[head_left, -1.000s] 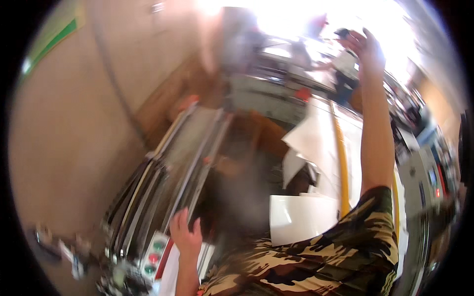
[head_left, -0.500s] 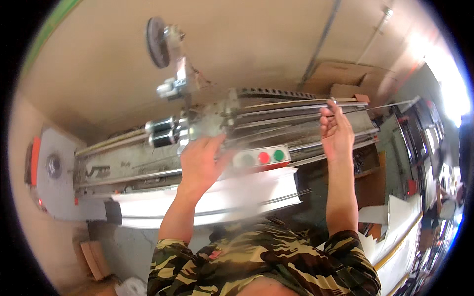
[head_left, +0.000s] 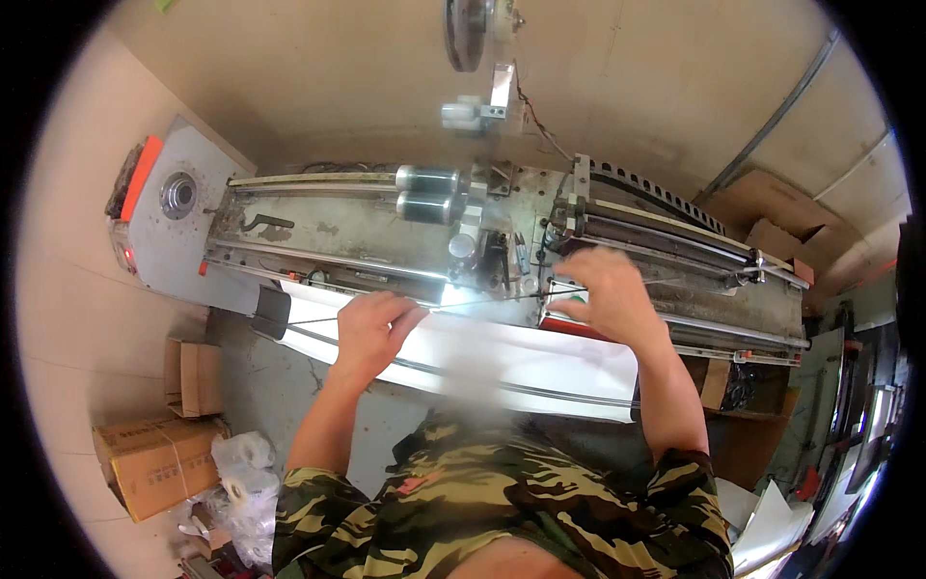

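A thin dark rod (head_left: pixel 502 298) slants across the front of a long metal machine (head_left: pixel 338 224), above a strip of white sheet (head_left: pixel 569 359). My left hand (head_left: pixel 374 333) is closed round the rod near the machine's front edge, fingers pressed together. Close to the rod's right part is my right hand (head_left: pixel 612 297), slightly blurred, with thumb and fingers apart. It partly covers a push-button box (head_left: pixel 579 326) with a red side. Left of that hand stand the machine's metal head and two shiny dark cylinders (head_left: pixel 427 193).
A wheel on an arm (head_left: pixel 465 34) rises above the machine. At its left end is a grey plate (head_left: pixel 198 232) with a round hub. Cardboard boxes (head_left: pixel 159 463) and clear plastic wrap (head_left: pixel 246 473) lie on the left floor. Dark stacked profiles (head_left: pixel 830 415) stand at right.
My right hand has come from the machine's far right toward the middle, and its fingers have parted. My left hand now grips the rod nearer the front edge. The view has turned left.
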Tool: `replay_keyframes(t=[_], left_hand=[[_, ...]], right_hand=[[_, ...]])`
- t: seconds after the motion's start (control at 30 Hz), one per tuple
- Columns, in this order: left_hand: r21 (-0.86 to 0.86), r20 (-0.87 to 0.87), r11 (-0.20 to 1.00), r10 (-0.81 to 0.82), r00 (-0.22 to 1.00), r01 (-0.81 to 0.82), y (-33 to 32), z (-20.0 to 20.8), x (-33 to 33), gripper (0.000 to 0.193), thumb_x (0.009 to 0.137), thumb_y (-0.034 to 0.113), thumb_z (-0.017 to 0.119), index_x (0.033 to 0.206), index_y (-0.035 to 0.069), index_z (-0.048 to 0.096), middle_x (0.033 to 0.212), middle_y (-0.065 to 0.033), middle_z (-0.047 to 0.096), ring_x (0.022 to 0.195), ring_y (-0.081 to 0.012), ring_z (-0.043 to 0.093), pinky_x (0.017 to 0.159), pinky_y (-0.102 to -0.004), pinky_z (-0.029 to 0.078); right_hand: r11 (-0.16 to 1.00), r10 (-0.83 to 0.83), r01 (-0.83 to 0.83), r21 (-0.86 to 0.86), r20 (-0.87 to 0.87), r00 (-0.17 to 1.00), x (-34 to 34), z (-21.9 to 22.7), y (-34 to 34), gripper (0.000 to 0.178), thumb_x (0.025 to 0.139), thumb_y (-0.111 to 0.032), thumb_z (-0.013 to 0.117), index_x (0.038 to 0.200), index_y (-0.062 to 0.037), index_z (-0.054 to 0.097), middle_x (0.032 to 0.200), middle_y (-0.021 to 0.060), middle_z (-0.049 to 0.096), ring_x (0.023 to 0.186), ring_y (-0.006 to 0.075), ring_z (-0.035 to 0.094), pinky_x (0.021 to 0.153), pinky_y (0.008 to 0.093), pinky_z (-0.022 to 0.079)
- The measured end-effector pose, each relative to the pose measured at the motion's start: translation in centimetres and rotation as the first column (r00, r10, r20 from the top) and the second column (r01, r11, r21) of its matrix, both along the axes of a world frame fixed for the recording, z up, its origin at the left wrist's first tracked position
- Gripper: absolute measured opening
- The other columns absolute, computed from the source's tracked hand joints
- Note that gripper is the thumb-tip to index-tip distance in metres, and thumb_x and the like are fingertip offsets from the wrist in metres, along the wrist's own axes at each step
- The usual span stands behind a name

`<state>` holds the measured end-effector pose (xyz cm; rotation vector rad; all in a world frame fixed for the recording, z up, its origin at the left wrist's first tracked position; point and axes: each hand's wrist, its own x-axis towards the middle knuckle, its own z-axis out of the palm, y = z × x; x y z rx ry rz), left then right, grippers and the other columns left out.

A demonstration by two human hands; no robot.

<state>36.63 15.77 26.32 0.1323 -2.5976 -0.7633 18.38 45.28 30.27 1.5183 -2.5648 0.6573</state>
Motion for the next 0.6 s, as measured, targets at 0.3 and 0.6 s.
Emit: replay_keyframes(t=[0.3, 0.6], left_hand=[[0.224, 0.172, 0.974, -0.077, 0.982, 0.037, -14.6, -4.0, -3.8, 0.048, 0.074, 0.015, 0.086, 0.117, 0.002, 0.070, 0.117, -0.0138, 0.066, 0.107, -0.0262, 0.065, 0.094, -0.0338, 0.052], [0.641, -0.107, 0.716, -0.274, 0.956, 0.277, -17.7, -8.1, -31.1, 0.064, 0.075, 0.019, 0.086, 0.133, 0.003, 0.062, 0.122, -0.0082, 0.069, 0.097, -0.0139, 0.062, 0.086, -0.0301, 0.052]], right_hand=[[0.988, -0.141, 0.117, 0.101, 0.277, 0.950, 2.1, -6.5, -8.0, 0.021, 0.089, -0.029, 0.071, 0.087, -0.0096, 0.077, 0.078, 0.0117, 0.072, 0.070, 0.0320, 0.068, 0.064, 0.0391, 0.052], [0.965, -0.233, 0.193, 0.178, 0.244, 0.941, 6.3, -7.6, -16.2, 0.029, 0.084, -0.039, 0.077, 0.086, -0.0094, 0.077, 0.079, 0.0100, 0.072, 0.070, 0.0314, 0.068, 0.062, 0.0385, 0.052]])
